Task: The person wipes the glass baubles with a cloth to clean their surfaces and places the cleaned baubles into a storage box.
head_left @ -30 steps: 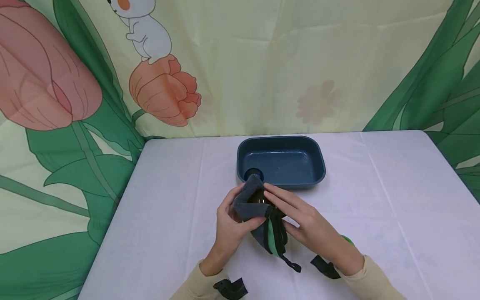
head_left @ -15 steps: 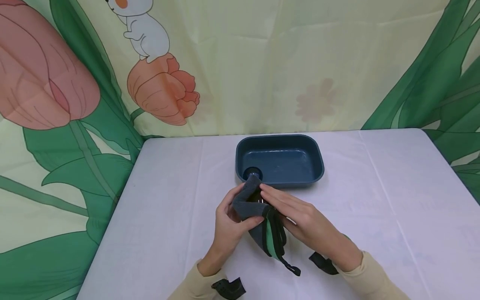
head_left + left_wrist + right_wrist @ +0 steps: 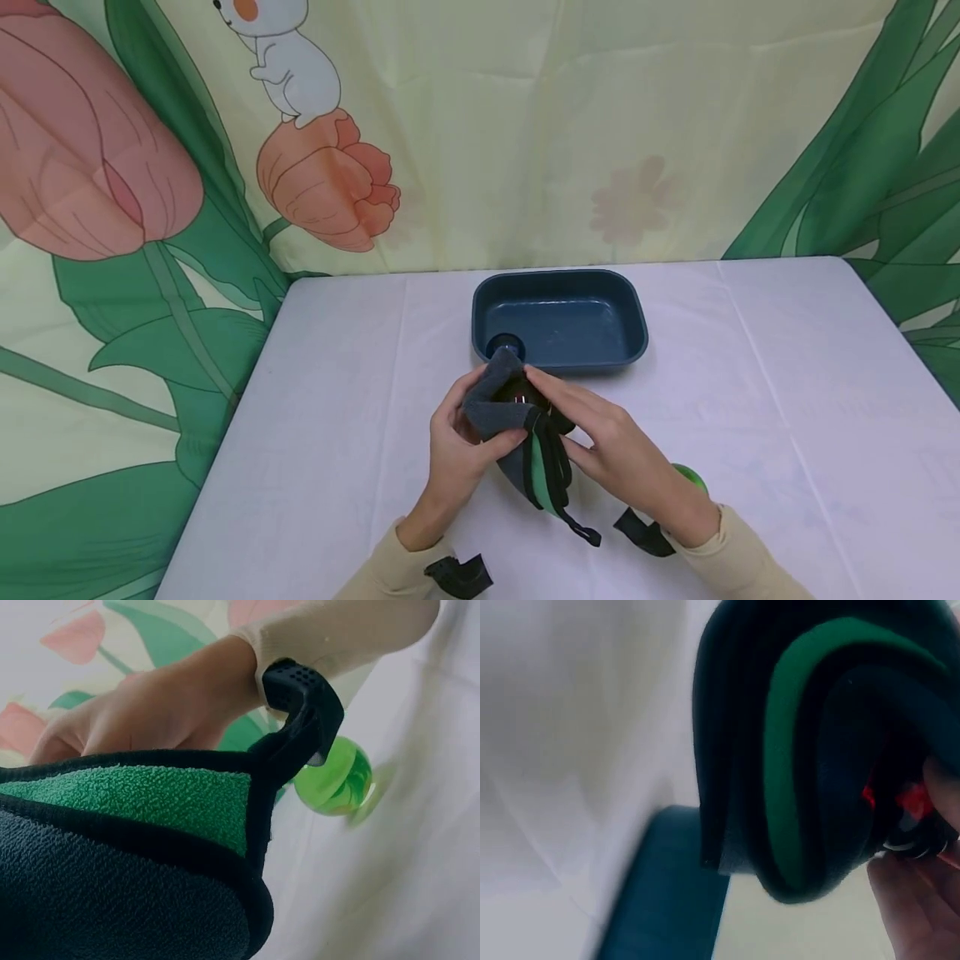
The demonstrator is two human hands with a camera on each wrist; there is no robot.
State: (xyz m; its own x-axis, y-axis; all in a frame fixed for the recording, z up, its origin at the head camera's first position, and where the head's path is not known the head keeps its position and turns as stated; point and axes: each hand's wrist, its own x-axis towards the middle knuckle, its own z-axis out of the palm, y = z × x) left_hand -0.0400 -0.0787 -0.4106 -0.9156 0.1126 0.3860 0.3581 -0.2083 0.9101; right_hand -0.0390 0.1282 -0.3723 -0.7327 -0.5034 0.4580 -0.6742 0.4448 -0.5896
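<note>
One dark glossy object (image 3: pixel 517 387), seated in folded cloth (image 3: pixel 489 414).
Left hand (image 3: pixel 462 446) grips cloth; its long axis slants far-left to near-right; right hand (image 3: pixel 611 433), fingers fairly straight, touches object's right side; grasp unclear.

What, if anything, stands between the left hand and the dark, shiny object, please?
The grey-and-green terry cloth does: the left hand holds it on the left side of the dark, shiny object.
</note>
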